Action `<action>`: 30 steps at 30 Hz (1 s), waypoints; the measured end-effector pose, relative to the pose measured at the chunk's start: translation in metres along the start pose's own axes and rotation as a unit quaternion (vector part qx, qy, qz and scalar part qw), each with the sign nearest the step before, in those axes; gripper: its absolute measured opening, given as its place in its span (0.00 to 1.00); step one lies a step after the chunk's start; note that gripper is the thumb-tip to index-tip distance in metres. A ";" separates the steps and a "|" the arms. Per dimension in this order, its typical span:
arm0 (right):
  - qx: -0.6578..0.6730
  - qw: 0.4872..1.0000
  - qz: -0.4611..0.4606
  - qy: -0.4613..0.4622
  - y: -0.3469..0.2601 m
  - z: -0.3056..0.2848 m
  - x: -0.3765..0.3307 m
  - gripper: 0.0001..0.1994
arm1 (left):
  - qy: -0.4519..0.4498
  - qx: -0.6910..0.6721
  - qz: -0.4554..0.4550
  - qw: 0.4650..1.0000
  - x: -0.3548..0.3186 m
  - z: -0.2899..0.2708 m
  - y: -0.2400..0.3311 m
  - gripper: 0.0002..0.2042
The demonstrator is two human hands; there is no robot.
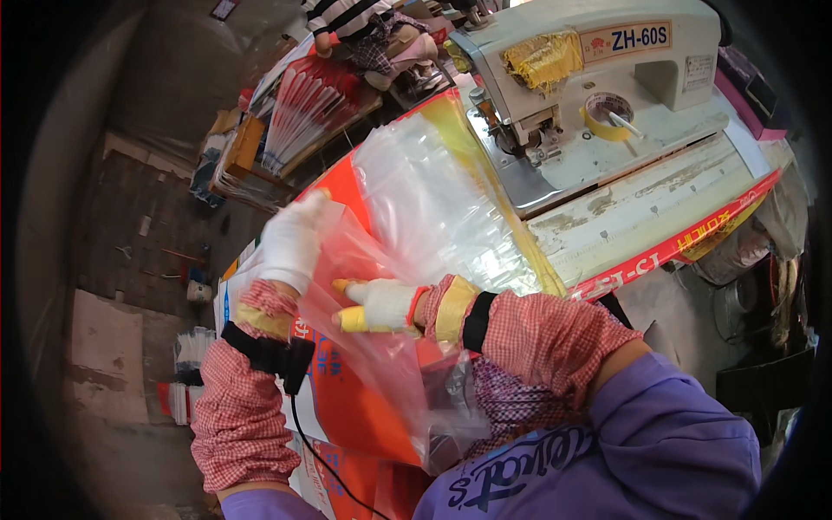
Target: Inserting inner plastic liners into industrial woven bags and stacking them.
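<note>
My left hand (293,243), in a white glove, is closed on the upper edge of a sheet of clear plastic film (373,364). The film hangs loosely toward my lap over a red-orange printed surface. To its right, my right hand (381,305) points left against the film, gloved in white with yellow wrapping on the fingers. Its thumb and forefinger are stretched apart; the other fingers are partly hidden. Beyond both hands lies a stack of clear plastic sheets (433,199) with a yellow edge along its right side.
A pale industrial sewing machine (598,95) stands at the back right, with a tape roll (608,116) on its bed. A red strip (676,243) runs along the table's front edge. Another person (373,35) sits at the far side near piled sheets (312,108). A black cable (316,459) trails from my left wrist.
</note>
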State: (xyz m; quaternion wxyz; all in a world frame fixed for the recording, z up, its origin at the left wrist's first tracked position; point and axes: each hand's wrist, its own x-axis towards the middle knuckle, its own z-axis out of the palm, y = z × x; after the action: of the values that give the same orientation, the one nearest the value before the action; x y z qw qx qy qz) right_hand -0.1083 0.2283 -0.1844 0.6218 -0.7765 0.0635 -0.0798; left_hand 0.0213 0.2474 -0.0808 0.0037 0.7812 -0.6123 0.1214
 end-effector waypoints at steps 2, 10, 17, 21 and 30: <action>0.017 1.000 0.019 0.010 0.014 -0.006 0.011 0.36 | 0.020 0.109 -0.027 0.993 0.015 -0.014 0.002 0.11; -0.156 0.986 0.016 -0.064 0.000 0.044 0.012 0.19 | 0.004 0.371 -0.060 0.926 0.066 -0.082 0.015 0.11; -0.201 0.966 -0.150 0.061 0.138 0.117 -0.070 0.18 | 0.222 0.555 0.048 0.800 0.127 -0.138 0.052 0.06; -0.354 0.900 -0.134 0.217 0.182 0.115 -0.103 0.18 | 0.076 0.427 -0.063 0.899 0.153 -0.102 0.078 0.12; 0.002 0.881 -0.082 0.466 0.040 -0.057 -0.163 0.16 | -0.021 0.381 -0.069 0.922 0.155 -0.104 0.100 0.14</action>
State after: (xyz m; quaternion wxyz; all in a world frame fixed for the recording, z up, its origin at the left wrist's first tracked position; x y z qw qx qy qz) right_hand -0.2798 0.1980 -0.2185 0.5129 -0.6508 0.2820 -0.4837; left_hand -0.0596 0.0906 0.0359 -0.2991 0.7663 -0.4643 0.3284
